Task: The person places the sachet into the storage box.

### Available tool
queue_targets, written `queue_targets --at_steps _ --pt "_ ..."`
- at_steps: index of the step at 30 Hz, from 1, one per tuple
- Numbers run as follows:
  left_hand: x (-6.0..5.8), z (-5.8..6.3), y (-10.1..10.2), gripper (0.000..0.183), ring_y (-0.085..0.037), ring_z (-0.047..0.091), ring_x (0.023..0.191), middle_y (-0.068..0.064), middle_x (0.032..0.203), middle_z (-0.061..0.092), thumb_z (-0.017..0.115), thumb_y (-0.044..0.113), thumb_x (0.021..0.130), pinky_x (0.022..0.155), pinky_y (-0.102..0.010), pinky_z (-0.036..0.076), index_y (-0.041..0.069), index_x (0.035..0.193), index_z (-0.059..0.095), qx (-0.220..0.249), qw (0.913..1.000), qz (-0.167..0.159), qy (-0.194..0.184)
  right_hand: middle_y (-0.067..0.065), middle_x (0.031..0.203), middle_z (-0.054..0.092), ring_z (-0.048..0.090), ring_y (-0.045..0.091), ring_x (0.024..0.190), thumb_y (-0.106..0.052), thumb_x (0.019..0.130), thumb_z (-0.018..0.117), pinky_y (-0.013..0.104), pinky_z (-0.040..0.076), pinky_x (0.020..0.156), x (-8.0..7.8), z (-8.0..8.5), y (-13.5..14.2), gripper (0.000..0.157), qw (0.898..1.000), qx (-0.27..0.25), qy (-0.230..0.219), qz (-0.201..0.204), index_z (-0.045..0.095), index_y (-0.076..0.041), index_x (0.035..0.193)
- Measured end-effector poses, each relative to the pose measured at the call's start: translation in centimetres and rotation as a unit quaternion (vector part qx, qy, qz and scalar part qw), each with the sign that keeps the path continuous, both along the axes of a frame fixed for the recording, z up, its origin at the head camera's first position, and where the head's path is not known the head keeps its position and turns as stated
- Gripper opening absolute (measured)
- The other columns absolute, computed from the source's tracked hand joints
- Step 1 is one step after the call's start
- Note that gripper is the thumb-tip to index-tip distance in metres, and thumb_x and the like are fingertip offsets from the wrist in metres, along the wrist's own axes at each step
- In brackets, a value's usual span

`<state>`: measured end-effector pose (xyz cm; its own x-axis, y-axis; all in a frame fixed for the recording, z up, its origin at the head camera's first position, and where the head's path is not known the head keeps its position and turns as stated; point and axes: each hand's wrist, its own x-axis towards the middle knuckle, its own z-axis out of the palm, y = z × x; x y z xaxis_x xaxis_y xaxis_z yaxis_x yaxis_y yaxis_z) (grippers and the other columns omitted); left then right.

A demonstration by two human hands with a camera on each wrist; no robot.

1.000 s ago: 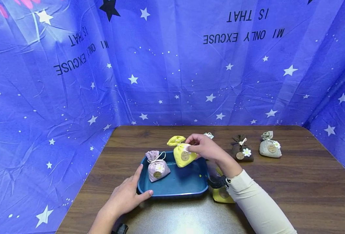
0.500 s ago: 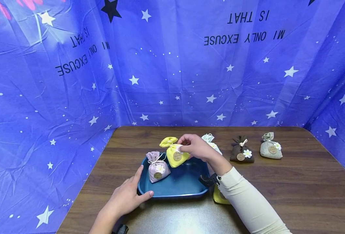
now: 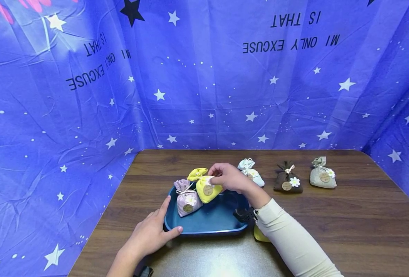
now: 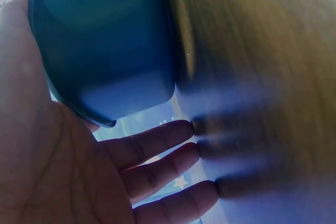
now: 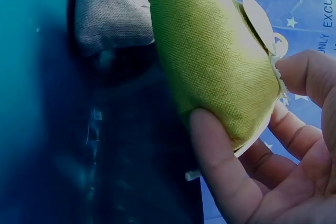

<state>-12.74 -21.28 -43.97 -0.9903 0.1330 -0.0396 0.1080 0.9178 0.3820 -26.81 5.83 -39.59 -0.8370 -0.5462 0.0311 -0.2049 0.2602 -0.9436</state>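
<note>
My right hand (image 3: pixel 229 177) pinches a small yellow cloth sachet (image 3: pixel 208 191) with a white flower and a round tag. The sachet is held over the blue tray (image 3: pixel 218 232). In the right wrist view, the thumb and fingers grip the yellow sachet (image 5: pixel 220 61) at its side. Beside it, a lilac sachet (image 3: pixel 187 202) tied with cord leans in the tray's left part. My left hand (image 3: pixel 148 233) rests against the tray's front left corner, thumb at the front rim. In the left wrist view, three fairly straight fingers (image 4: pixel 163 137) reach past the tray wall (image 4: pixel 105 40) toward the table.
A pale sachet (image 3: pixel 256 177), a dark brown sachet (image 3: pixel 283 180) and a grey-beige sachet (image 3: pixel 320 178) stand at the table's back right. Another yellow sachet (image 3: pixel 261 234) is mostly hidden under my right forearm. A starry blue curtain (image 3: pixel 204 77) hangs behind the wooden table (image 3: pixel 357 227).
My right hand has carried the yellow sachet left and slightly down, close to the lilac one. The pale sachet has come into fuller view. My left hand stays put.
</note>
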Motion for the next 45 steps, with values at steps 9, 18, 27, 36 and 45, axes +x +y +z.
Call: queue_targets --at_steps 9,18,27,36,45 --pt "0.1 0.2 0.1 0.105 -0.036 0.053 0.125 -0.018 0.141 0.053 0.063 0.073 0.081 0.092 -0.061 0.045 0.019 0.160 0.019 0.001 0.9999 0.000 -0.011 0.005 0.084 0.061 0.057 0.014 0.069 -0.002 0.082 0.069 0.048 0.055 0.054 0.4 0.0 -0.5 0.012 0.997 0.065 0.040 0.008 0.065 -0.002 0.094" --pt "0.0 0.1 0.1 0.104 -0.037 0.053 0.125 -0.018 0.141 0.054 0.065 0.071 0.081 0.091 -0.061 0.045 0.019 0.160 0.020 -0.002 1.0000 0.002 -0.003 -0.003 0.081 0.062 0.054 0.010 0.073 -0.004 0.081 0.071 0.026 0.045 0.062 0.6 -0.3 -0.9 0.012 0.982 0.143 0.118 0.023 0.067 -0.007 0.091" --pt "0.1 0.3 0.0 0.104 -0.037 0.052 0.126 -0.018 0.142 0.053 0.063 0.072 0.082 0.091 -0.061 0.045 0.020 0.160 0.018 0.001 0.9999 0.004 -0.013 -0.006 0.078 0.061 0.053 0.008 0.073 -0.006 0.080 0.075 0.026 0.045 0.067 0.9 -0.2 -1.4 0.013 0.971 0.186 0.146 0.033 0.065 -0.009 0.089" --pt "0.0 0.3 0.2 0.104 -0.038 0.052 0.126 -0.018 0.141 0.053 0.064 0.071 0.081 0.091 -0.062 0.045 0.021 0.160 0.018 0.000 0.9999 0.007 -0.013 -0.006 0.079 0.061 0.053 0.007 0.074 -0.005 0.079 0.075 0.025 0.045 0.069 1.1 -0.1 -1.3 0.015 0.970 0.198 0.136 0.044 0.066 -0.007 0.091" --pt "0.1 0.2 0.2 0.104 -0.038 0.052 0.127 -0.019 0.142 0.053 0.066 0.070 0.081 0.093 -0.061 0.044 0.021 0.160 0.018 0.002 0.9999 0.008 -0.011 -0.002 0.084 0.063 0.057 0.010 0.074 -0.009 0.085 0.074 0.027 0.050 0.063 0.9 0.8 0.2 0.016 0.980 0.166 0.109 0.029 0.067 -0.002 0.098"
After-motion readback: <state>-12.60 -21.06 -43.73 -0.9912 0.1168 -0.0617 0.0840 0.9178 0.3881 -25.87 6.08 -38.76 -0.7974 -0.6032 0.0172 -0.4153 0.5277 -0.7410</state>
